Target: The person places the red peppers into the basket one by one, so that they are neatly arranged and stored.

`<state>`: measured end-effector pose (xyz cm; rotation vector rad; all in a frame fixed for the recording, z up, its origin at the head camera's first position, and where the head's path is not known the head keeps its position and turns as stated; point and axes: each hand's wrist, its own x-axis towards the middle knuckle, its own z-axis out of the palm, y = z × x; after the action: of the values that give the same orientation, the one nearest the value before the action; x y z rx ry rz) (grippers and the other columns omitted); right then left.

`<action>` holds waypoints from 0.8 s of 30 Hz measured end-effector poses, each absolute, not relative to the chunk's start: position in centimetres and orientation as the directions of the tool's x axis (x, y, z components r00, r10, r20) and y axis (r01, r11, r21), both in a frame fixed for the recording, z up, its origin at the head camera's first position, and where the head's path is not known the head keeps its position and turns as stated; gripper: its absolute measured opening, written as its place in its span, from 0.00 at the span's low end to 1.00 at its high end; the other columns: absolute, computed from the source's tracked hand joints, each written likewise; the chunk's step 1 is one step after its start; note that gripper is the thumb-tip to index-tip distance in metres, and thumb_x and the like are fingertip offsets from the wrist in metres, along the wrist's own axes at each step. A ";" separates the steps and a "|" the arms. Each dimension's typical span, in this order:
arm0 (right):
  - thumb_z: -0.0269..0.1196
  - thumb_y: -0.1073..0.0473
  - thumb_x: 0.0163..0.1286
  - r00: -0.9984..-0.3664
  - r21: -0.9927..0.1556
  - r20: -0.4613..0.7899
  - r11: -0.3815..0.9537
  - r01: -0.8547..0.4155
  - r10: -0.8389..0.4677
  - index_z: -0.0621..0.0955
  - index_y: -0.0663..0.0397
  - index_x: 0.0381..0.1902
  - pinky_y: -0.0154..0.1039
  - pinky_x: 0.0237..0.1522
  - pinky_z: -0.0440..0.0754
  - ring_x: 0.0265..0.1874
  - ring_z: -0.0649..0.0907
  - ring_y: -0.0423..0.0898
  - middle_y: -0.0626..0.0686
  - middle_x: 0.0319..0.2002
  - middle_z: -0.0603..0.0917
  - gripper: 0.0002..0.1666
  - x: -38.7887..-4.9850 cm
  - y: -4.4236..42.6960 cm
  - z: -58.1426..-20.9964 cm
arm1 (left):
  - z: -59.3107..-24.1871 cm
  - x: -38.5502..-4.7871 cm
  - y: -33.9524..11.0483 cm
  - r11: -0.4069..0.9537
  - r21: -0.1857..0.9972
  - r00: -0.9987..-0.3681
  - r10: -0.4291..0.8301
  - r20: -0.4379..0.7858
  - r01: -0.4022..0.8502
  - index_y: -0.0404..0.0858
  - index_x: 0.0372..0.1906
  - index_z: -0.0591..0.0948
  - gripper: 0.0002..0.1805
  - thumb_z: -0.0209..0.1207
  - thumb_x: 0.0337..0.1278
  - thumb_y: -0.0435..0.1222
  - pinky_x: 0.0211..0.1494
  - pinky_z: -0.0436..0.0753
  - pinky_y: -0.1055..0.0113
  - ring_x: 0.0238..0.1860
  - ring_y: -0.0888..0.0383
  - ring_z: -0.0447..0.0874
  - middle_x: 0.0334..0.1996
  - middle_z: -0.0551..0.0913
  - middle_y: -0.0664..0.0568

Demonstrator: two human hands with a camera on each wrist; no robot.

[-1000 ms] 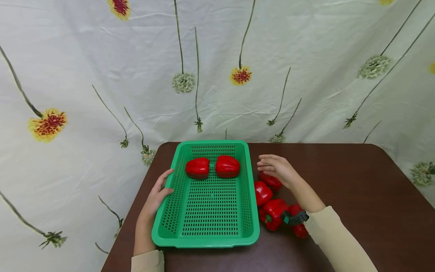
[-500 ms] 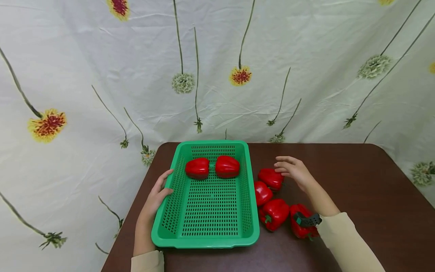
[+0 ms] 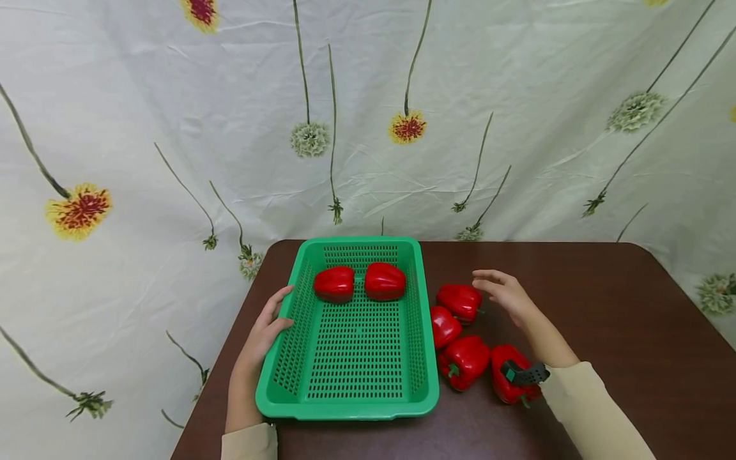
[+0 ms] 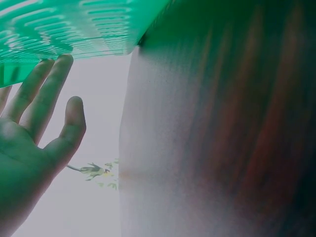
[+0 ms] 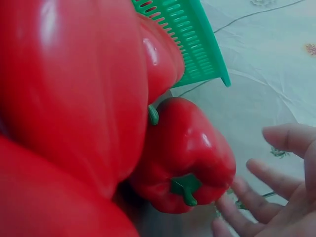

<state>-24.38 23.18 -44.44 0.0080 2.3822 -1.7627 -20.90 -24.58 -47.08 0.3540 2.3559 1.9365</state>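
Observation:
A green plastic basket (image 3: 345, 411) stands on the table, with two red bell peppers inside near its far end, one left (image 3: 335, 285) and one right (image 3: 384, 282). My left hand (image 3: 264, 332) rests against the basket's left side, fingers extended; the left wrist view shows the fingertips at the perforated wall. Several more red bell peppers lie just right of the basket. Farthest back among them is a bell pepper (image 3: 458, 301) with its green stem facing right. My right hand (image 3: 506, 297) is beside that pepper, fingers loosely spread, holding nothing; the right wrist view shows its fingers near the pepper (image 5: 190, 153).
Below the right wrist's dark band lies another bell pepper (image 3: 505, 391), partly covered. A bell pepper (image 3: 464, 363) and a smaller-looking one (image 3: 443, 327) sit close to the basket's right wall. The dark brown table (image 3: 609, 306) extends right; a floral cloth (image 3: 368, 172) hangs behind.
My right hand has moved right, from above the farthest loose bell pepper to beside it, uncovering that pepper. My left hand and the basket have stayed in place.

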 end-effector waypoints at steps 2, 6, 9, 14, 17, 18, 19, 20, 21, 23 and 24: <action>0.56 0.52 0.73 -0.977 -0.934 -0.171 0.336 0.120 -0.125 0.66 0.68 0.69 0.61 0.63 0.63 0.64 0.68 0.63 0.68 0.66 0.68 0.34 -24.5 23.1 -44.6 | -47.1 -20.9 -24.6 0.181 0.975 -0.972 0.218 0.087 0.128 0.42 0.77 0.53 0.36 0.45 0.66 0.25 0.53 0.68 0.73 0.70 0.47 0.56 0.76 0.48 0.44; 0.56 0.51 0.72 -0.962 -0.911 -0.222 0.386 0.147 -0.158 0.66 0.66 0.69 0.60 0.63 0.62 0.64 0.67 0.64 0.68 0.67 0.66 0.35 -24.8 22.7 -45.0 | -47.1 -20.9 -24.5 0.187 0.975 -0.974 0.213 0.082 0.122 0.42 0.77 0.53 0.36 0.45 0.66 0.26 0.54 0.69 0.69 0.69 0.46 0.58 0.76 0.50 0.43; 0.57 0.50 0.71 -0.951 -0.902 -0.254 0.399 0.168 -0.174 0.67 0.66 0.69 0.61 0.62 0.63 0.63 0.67 0.64 0.68 0.67 0.65 0.35 -25.0 22.4 -45.3 | -47.1 -20.9 -24.5 0.192 0.973 -0.974 0.209 0.089 0.131 0.42 0.77 0.54 0.36 0.45 0.66 0.26 0.60 0.65 0.59 0.72 0.44 0.52 0.76 0.47 0.43; 0.58 0.49 0.70 -0.937 -0.892 -0.297 0.404 0.203 -0.186 0.67 0.64 0.69 0.63 0.58 0.68 0.61 0.69 0.65 0.68 0.66 0.66 0.36 -25.3 22.1 -45.6 | -47.3 -20.9 -24.5 0.190 0.973 -0.974 0.206 0.093 0.133 0.42 0.77 0.55 0.35 0.45 0.66 0.26 0.64 0.57 0.43 0.75 0.43 0.42 0.77 0.43 0.44; 0.59 0.49 0.69 -0.931 -0.893 -0.315 0.389 0.225 -0.185 0.67 0.64 0.69 0.62 0.56 0.71 0.60 0.70 0.64 0.68 0.65 0.67 0.37 -25.4 22.0 -45.9 | -47.3 -20.9 -24.6 0.197 0.971 -0.974 0.207 0.093 0.134 0.42 0.77 0.55 0.35 0.45 0.66 0.26 0.63 0.58 0.43 0.75 0.43 0.43 0.77 0.43 0.44; 0.59 0.49 0.69 -0.930 -0.896 -0.317 0.381 0.228 -0.189 0.66 0.64 0.69 0.61 0.55 0.72 0.59 0.71 0.64 0.68 0.65 0.67 0.37 -25.4 21.9 -46.0 | -47.4 -20.9 -24.6 0.196 0.972 -0.974 0.207 0.092 0.133 0.42 0.77 0.55 0.35 0.45 0.66 0.26 0.63 0.59 0.44 0.74 0.42 0.45 0.77 0.43 0.44; 0.59 0.49 0.69 -0.929 -0.899 -0.318 0.370 0.233 -0.189 0.66 0.64 0.69 0.60 0.54 0.73 0.59 0.71 0.64 0.69 0.64 0.67 0.37 -25.5 21.9 -46.0 | -47.4 -20.9 -24.6 0.192 0.972 -0.973 0.210 0.095 0.136 0.42 0.77 0.54 0.35 0.45 0.66 0.26 0.63 0.59 0.44 0.74 0.43 0.45 0.77 0.44 0.43; 0.60 0.49 0.69 -0.928 -0.902 -0.319 0.361 0.236 -0.191 0.66 0.65 0.69 0.60 0.53 0.75 0.58 0.71 0.64 0.69 0.64 0.67 0.38 -25.5 21.8 -46.1 | -47.4 -20.9 -24.6 0.194 0.971 -0.973 0.210 0.097 0.139 0.42 0.77 0.54 0.35 0.45 0.65 0.26 0.63 0.58 0.44 0.75 0.43 0.44 0.77 0.43 0.43; 0.60 0.49 0.69 -0.929 -0.906 -0.319 0.349 0.240 -0.190 0.65 0.65 0.69 0.59 0.52 0.76 0.58 0.72 0.64 0.69 0.64 0.67 0.38 -25.5 21.7 -46.1 | -47.4 -21.0 -24.6 0.193 0.971 -0.973 0.210 0.099 0.141 0.42 0.77 0.55 0.35 0.45 0.65 0.26 0.64 0.58 0.43 0.75 0.43 0.44 0.77 0.43 0.43; 0.60 0.50 0.69 -0.929 -0.913 -0.320 0.323 0.248 -0.189 0.65 0.65 0.69 0.58 0.50 0.77 0.58 0.72 0.63 0.69 0.64 0.67 0.38 -25.6 21.5 -46.1 | -47.4 -21.0 -24.7 0.189 0.971 -0.972 0.210 0.106 0.147 0.41 0.77 0.55 0.35 0.45 0.65 0.26 0.65 0.55 0.41 0.75 0.43 0.41 0.77 0.43 0.42; 0.60 0.50 0.69 -0.929 -0.916 -0.320 0.310 0.254 -0.187 0.65 0.65 0.69 0.58 0.49 0.78 0.58 0.72 0.63 0.69 0.64 0.67 0.38 -25.5 21.5 -46.0 | -47.3 -21.0 -24.7 0.187 0.971 -0.972 0.209 0.108 0.148 0.41 0.77 0.55 0.35 0.45 0.65 0.26 0.65 0.54 0.40 0.76 0.43 0.40 0.77 0.43 0.42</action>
<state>-25.54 21.45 -46.04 0.0595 2.2155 -1.6518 -21.02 -24.67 -47.33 0.3592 2.3824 1.9395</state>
